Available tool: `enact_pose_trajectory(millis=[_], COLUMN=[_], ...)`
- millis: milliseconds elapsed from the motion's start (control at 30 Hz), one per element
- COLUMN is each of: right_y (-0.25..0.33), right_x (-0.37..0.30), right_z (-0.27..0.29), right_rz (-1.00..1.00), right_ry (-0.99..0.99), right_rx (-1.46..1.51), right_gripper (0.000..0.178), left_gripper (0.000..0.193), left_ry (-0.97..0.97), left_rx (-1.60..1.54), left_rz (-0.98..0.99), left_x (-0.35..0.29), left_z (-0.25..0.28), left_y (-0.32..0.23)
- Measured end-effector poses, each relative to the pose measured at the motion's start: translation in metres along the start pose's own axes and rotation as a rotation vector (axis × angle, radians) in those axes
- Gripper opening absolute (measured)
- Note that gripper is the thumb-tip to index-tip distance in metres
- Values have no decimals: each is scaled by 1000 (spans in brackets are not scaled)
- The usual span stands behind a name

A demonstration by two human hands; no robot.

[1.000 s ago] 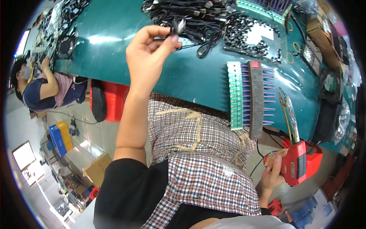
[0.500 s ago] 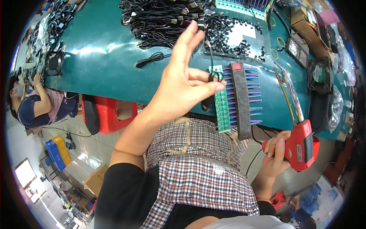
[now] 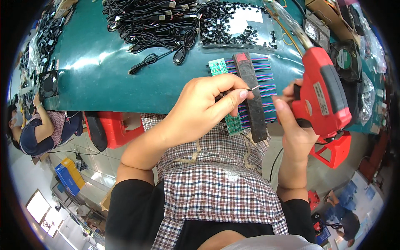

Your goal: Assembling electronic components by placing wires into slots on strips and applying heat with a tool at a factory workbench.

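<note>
Above the strip of small green circuit boards (image 3: 217, 66), my left hand (image 3: 204, 98) pinches a thin black cable (image 3: 250, 89) between thumb and fingertips. The cable's pale bare end points right, over a dark bar (image 3: 248, 79) lying across the strip. Much of the strip is hidden beneath this hand. Several coloured wires (image 3: 263, 78) stick out past the bar's right side. My right hand (image 3: 299, 133) is wrapped round the handle of a red soldering gun (image 3: 318, 79), whose metal nozzle slants up and left. A brass-coloured tube (image 3: 287, 35) runs alongside the nozzle.
Black cables (image 3: 154, 23) are piled at the back, with a coiled one (image 3: 143, 63) in front. A tray of small black parts (image 3: 216, 27) stands right of them. Small fans (image 3: 345, 60) are at both sides. A red stool (image 3: 121, 129) is below the table edge; another person sits far left.
My left hand has come down over the boards, its raised fingers now curled in round the cable. The soldering gun has moved up and nearer to the boards. The whole view has shifted slightly.
</note>
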State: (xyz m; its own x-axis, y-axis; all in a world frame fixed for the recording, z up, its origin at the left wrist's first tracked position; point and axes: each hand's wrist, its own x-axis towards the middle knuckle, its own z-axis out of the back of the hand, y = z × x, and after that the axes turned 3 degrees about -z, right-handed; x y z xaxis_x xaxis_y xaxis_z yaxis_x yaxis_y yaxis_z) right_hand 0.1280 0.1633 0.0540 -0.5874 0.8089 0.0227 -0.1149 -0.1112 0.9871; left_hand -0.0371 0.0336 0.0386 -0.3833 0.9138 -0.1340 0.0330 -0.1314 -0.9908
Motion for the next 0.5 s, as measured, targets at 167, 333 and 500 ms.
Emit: enact_pose_trajectory(millis=[167,333,500], right_y=[0,1,3], right_x=[6,3,-4], right_z=[-8,-7,-10], right_rz=[13,-49,-97], right_ry=[230,282,219], right_rx=[29,56,45], right_gripper=[37,32,29], left_gripper=[20,18,16], left_ry=[78,96,-191], left_rx=[-15,-50,347], left_rz=[22,113,-339], left_x=[-1,-3,-8], left_z=[-2,-4,-17], left_y=[-1,-5,1])
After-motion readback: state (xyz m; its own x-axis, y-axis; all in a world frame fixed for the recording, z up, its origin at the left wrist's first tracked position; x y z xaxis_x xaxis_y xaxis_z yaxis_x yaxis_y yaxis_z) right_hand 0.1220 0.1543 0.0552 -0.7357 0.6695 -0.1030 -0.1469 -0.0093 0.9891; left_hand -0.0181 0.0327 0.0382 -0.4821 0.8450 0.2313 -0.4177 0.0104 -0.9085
